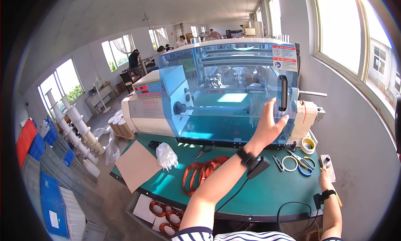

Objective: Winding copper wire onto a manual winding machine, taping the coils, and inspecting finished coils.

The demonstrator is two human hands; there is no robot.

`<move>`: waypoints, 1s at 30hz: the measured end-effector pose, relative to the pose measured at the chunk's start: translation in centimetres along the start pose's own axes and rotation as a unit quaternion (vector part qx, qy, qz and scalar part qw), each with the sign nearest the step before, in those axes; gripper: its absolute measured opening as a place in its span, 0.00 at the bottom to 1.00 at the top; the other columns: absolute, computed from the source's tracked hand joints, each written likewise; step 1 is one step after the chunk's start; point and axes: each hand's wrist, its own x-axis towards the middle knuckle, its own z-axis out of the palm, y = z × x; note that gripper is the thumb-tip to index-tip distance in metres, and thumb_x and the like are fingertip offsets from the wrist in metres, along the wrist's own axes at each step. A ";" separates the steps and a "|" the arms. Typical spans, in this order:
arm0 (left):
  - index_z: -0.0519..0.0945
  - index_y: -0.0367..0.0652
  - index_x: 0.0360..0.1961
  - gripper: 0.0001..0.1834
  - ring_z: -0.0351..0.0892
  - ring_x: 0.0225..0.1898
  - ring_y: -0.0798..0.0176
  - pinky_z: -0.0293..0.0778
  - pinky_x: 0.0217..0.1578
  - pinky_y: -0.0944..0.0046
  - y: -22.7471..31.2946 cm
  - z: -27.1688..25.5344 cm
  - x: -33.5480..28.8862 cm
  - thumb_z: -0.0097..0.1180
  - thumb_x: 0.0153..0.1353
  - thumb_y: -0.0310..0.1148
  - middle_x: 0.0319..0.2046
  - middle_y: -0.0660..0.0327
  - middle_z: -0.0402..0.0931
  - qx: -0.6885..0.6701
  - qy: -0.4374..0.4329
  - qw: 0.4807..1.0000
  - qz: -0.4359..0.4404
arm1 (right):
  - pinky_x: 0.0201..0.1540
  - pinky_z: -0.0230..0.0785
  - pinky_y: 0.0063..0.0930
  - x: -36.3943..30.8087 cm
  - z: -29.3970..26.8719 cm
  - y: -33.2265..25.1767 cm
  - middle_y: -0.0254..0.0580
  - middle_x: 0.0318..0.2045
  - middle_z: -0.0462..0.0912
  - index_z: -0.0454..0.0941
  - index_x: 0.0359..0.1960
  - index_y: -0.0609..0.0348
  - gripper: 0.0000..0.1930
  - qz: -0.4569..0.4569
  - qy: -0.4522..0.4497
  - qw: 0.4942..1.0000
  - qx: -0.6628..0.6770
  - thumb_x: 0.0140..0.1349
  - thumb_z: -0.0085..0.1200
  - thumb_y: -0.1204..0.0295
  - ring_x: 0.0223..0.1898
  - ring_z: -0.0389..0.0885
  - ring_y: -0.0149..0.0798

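My left hand [266,126] is raised in front of the clear blue cover [213,128] of a winding machine [146,113]. Its thumb and fingers are spread, just below and left of the cover's black handle [283,92]; whether it touches the cover I cannot tell. At the bench's right edge, my right hand [325,178] has its fingers curled at a small pale box with a dark-topped knob [328,161]. What lies inside that grip is hidden. Behind the cover, a shaft and a dark round chuck [179,107] show. Both wrists carry black strapped devices.
On the green bench [246,191] lie coils of copper wire [194,176], pliers [204,152], blue-handled scissors [304,168], a tape roll [308,145], cardboard [137,166] and a bag of white pieces [167,156]. An open drawer holds smaller coils [173,218]. Crates [54,207] stand left; people work far back.
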 end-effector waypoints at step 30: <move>0.71 0.39 0.24 0.08 0.73 0.20 0.62 0.71 0.20 0.65 29.0 -8.7 -20.7 0.56 0.57 0.29 0.25 0.55 0.72 -0.308 0.077 0.948 0.026 | 0.17 0.69 0.22 -12.9 -41.2 -17.2 0.40 0.32 0.69 0.71 0.40 0.62 0.17 -0.433 -0.024 0.333 0.837 0.54 0.61 0.66 0.27 0.73 0.36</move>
